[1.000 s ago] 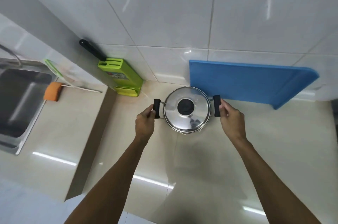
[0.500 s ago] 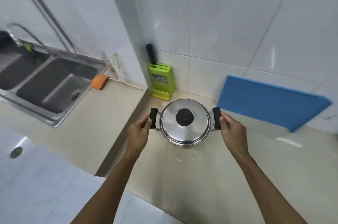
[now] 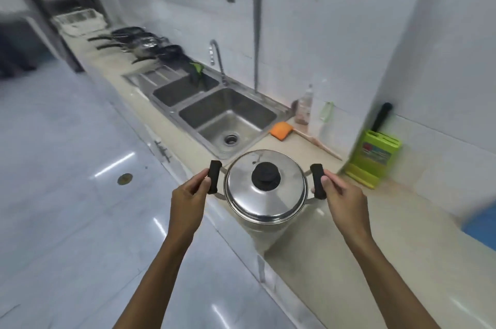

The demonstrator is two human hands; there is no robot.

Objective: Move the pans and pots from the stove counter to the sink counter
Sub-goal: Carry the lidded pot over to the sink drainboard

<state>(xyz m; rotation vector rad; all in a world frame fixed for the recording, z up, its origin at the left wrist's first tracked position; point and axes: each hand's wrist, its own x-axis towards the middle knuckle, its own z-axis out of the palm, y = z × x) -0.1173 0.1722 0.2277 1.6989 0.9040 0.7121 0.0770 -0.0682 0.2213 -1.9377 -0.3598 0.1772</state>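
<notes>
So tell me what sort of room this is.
Most likely a kitchen. A steel double sink with a tap is set into a long counter, dark pans are lined up past it, and a green knife block stands by the tiled wall.

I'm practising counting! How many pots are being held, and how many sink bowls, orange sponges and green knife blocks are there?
Held pot: 1
Sink bowls: 2
Orange sponge: 1
Green knife block: 1
Total: 5
</notes>
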